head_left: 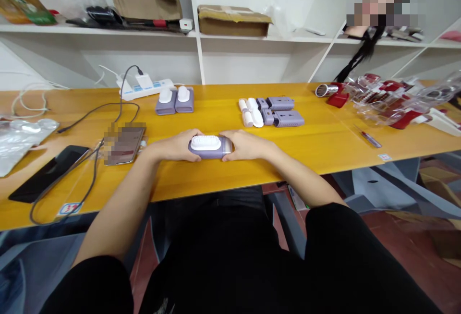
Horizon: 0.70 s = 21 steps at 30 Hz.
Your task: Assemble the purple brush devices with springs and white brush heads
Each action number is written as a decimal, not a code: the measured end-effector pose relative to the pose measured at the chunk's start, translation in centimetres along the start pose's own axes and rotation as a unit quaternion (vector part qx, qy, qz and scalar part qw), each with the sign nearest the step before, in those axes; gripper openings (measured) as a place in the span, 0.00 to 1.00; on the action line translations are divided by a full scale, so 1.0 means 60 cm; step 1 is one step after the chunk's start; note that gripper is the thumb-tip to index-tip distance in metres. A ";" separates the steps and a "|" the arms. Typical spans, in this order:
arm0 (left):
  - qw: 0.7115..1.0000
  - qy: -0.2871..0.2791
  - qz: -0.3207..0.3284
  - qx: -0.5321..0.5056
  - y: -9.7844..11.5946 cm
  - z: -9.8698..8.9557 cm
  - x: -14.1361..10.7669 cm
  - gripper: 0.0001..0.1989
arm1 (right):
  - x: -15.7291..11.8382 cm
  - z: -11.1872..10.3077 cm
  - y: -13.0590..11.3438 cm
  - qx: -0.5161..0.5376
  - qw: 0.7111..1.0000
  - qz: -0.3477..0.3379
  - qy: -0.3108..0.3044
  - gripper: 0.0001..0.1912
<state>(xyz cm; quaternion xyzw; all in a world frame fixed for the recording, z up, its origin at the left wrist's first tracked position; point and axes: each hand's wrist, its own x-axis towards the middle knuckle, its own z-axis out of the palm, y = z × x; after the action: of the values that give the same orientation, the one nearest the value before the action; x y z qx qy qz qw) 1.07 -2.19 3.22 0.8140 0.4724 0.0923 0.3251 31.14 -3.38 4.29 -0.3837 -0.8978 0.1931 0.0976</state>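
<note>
Seen from the head camera, a person sits at a long yellow wood-grain table [201, 179], bare forearms reaching forward. The left hand [175, 146] and right hand [245, 145] are closed around opposite ends of a lilac plastic device [209, 154], which lies flat near the table's near edge, at the centre. Its white oval head [205, 143], ridged with small nubs, faces up and stays uncovered between the hands.

Farther along the table, just ahead of the hands and to the left, two lilac bases [175, 101] stand side by side, each topped with a white piece. To the right sit two lilac housings [283, 111] beside a cluster of white parts [249, 112]. Far left, a white power strip [144, 89] has a plugged-in cable running across the table. Near left lie a black smartphone [46, 173], a pixelated, blurred flat item [124, 144], and a silver plastic bag [21, 141]. On the right are a heap of clear and red packaging [382, 100] and a small screwdriver [369, 139]. White shelves [230, 38] behind the table hold a cardboard box [234, 22].
</note>
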 end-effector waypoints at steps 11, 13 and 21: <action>0.999 0.038 -0.009 0.003 -0.045 -0.016 -0.024 0.44 | -0.073 -0.062 0.127 0.128 0.987 -0.038 0.090 0.44; 0.998 0.055 -0.006 0.003 -0.049 -0.011 -0.021 0.46 | -0.092 -0.055 0.143 0.159 0.979 -0.032 0.121 0.38; 0.997 0.072 0.002 -0.018 -0.045 -0.005 -0.018 0.50 | -0.121 -0.031 0.168 0.120 0.979 -0.044 0.157 0.23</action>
<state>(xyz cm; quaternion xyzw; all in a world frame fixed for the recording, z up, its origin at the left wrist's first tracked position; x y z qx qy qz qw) -1.57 -2.04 1.96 0.8004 0.4910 0.1599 0.3045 43.29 -1.77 1.51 -0.3549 -0.8574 0.2328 0.2911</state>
